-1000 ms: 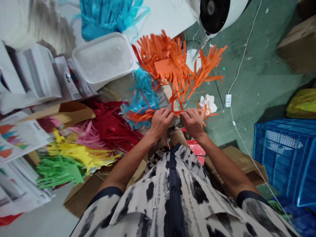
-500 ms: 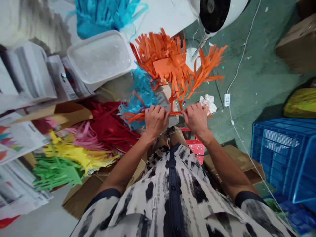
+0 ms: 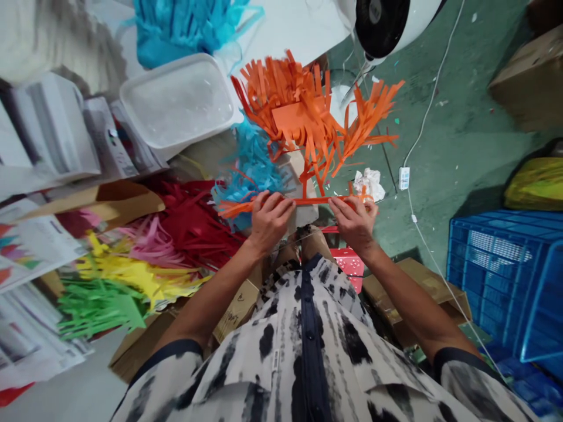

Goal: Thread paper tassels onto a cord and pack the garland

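A narrow orange paper tassel [image 3: 311, 201] is stretched level in front of my body, its fringed end sticking out to the left. My left hand [image 3: 271, 220] has its fingers closed over the tassel near that fringe. Toward the other end, my right hand [image 3: 355, 221] pinches it between thumb and fingers. Just beyond my hands lies a heap of orange fringed paper [image 3: 299, 108], some strips hanging down close to the tassel. Blue fringed paper [image 3: 253, 158] lies beside and behind my left hand.
To the left are red paper strips [image 3: 196, 225], yellow strips [image 3: 141, 272] and green strips [image 3: 103, 308]. A white plastic tub [image 3: 178, 99] stands at the upper left, a fan [image 3: 382, 29] at the top. A blue crate [image 3: 492, 264] and a cable [image 3: 433, 105] are at the right.
My hands have moved apart along the orange tassel, the right one outward and the left slightly back. More of the tassel shows between them, and the fingers are straighter. The heaps have not moved.
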Motion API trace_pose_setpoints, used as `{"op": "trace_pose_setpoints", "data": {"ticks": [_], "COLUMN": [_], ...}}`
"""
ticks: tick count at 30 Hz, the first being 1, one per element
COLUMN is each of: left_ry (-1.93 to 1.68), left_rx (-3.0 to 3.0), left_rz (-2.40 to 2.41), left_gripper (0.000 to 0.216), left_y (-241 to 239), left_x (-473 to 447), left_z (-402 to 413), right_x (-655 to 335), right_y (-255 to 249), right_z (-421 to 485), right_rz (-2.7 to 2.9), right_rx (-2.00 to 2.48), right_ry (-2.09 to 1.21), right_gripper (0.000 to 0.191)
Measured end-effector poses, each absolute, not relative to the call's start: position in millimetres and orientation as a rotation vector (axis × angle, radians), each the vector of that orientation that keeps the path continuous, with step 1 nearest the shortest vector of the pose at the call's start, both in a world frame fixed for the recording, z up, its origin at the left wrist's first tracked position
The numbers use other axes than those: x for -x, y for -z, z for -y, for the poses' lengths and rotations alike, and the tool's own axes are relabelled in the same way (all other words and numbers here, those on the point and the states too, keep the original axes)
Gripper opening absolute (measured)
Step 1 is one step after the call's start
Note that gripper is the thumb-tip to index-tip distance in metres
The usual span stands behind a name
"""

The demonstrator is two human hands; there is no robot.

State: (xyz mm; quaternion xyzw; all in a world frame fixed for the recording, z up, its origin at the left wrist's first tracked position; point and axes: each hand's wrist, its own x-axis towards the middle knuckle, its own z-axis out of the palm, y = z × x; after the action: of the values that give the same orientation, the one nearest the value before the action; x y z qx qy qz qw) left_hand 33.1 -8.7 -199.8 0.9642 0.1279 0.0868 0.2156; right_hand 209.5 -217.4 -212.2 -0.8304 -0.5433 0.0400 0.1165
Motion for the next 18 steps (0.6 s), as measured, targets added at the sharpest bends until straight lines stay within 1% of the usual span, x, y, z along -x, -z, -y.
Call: {"op": "trace_pose_setpoints", "data": {"ticks": [4, 7, 10, 18], "left_ry": [-0.316, -0.182, -0.045, -0.124], "left_rx": [-2.718, -2.715, -2.745, -2.765], "left_rz": [-0.392, -0.252, -0.15, -0.223], "left_gripper": [0.027, 0.025, 0.029, 0.028], "left_y": [191, 190, 195, 205], "left_x": [-40, -63, -80, -79], "left_z": [10, 18, 21, 18], "right_x": [-212, -211, -210, -208], "right_y": [206, 198, 193, 202], "right_z": [210, 201, 197, 186], "right_rz": [1.621, 1.634, 1.624, 1.586], "right_rx": [2.45, 2.447, 2.444, 2.489], "right_ry": [-0.131, -0.134, -0.108, -0.051], "right_gripper": [0.037, 0.032, 0.029, 0.022]}}
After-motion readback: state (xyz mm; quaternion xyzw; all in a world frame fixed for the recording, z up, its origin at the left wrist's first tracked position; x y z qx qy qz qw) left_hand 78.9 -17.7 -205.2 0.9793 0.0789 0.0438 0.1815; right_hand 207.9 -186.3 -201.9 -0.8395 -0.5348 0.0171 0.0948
